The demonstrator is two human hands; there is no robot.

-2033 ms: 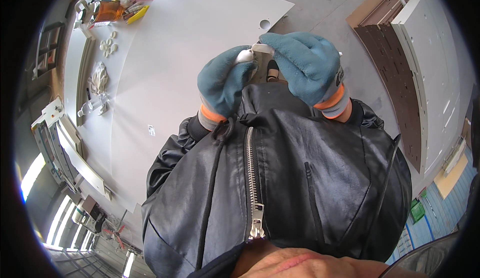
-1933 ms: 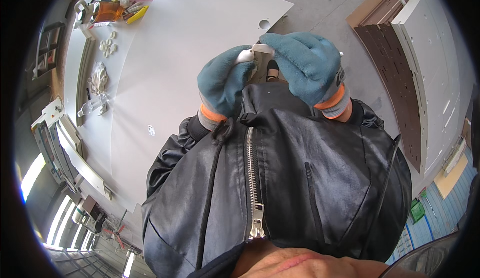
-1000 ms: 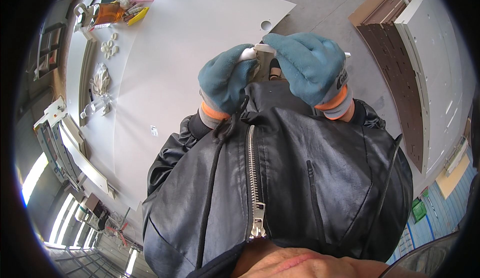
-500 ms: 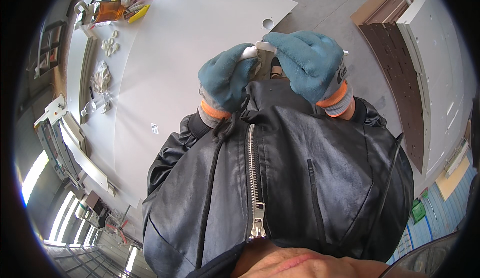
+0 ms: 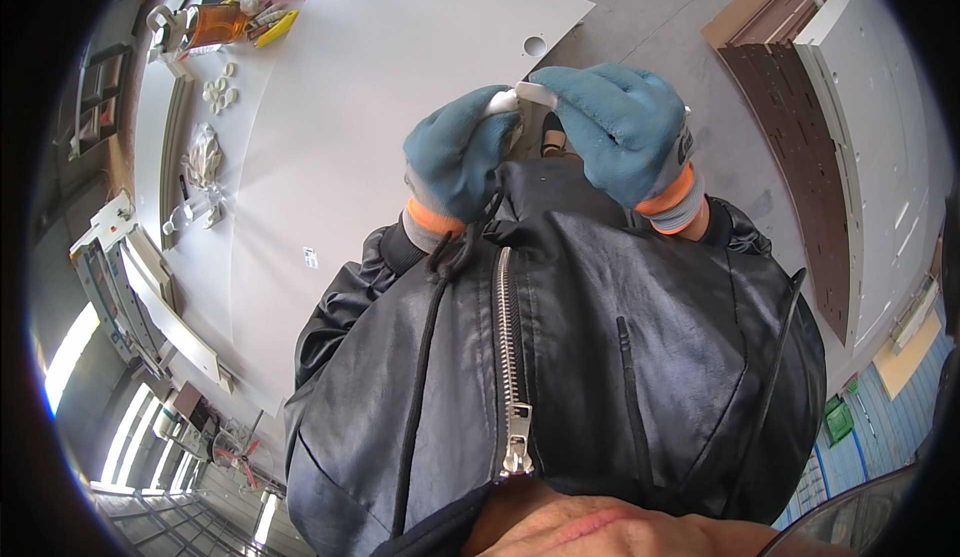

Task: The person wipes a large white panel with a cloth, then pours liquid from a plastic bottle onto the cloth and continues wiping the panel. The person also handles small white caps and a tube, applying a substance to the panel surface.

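Gloved in blue-grey with an orange cuff band, my left hand point(image 5: 455, 154) is closed on a small rounded white piece point(image 5: 500, 104). Facing it, my right hand point(image 5: 622, 139) wears the same kind of glove and is closed around a slim flat white strip point(image 5: 538, 94). The strip's tip sticks out from the fingers and meets the end of the white piece; whether they are joined I cannot tell. Most of both items is hidden inside the gloves. Both hands are in front of my chest, by the right edge of a large white panel point(image 5: 350, 87).
A round hole point(image 5: 535, 47) pierces the panel near its far corner. To the left are small white round pieces point(image 5: 218, 89), a crumpled clear bag point(image 5: 203, 157), an orange container point(image 5: 217, 25) and a yellow tool point(image 5: 278, 29). Stacked brown and white boards point(image 5: 800, 147) stand at the right.
My left hand has shifted slightly to the right. The right hand has turned a little, with the strip's tip still against the white piece.
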